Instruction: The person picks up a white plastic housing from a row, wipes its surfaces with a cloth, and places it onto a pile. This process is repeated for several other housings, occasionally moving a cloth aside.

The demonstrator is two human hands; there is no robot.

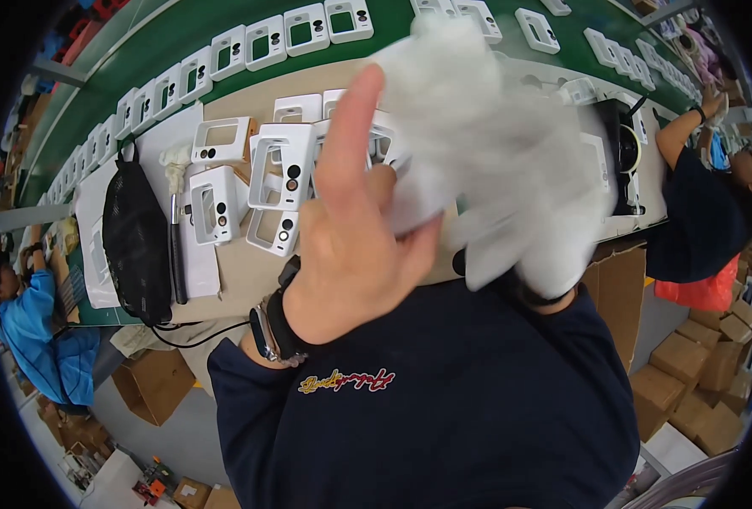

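My left hand (pixel 350 229) is bare and raised close to the camera, with a dark watch on its wrist and the index finger pointing up. Its other fingers curl against the white cloth glove (pixel 495 144) on my right hand. Whether they pinch the glove's cloth is hidden. My right hand is blurred by motion, held up over the bench with its fingers apart and nothing in it. Below both hands lie several white plastic housings (pixel 283 170) with rectangular cut-outs, on a tan bench top (pixel 249 271).
A green conveyor belt (pixel 181 25) carries a row of white housings (pixel 308 30) along the back. A black mesh bag (pixel 134 242) and a dark-handled tool (pixel 175 246) lie at left. A person in blue (pixel 37 331) and another person (pixel 698 212) work nearby. Cardboard boxes (pixel 698 373) stand on the floor.
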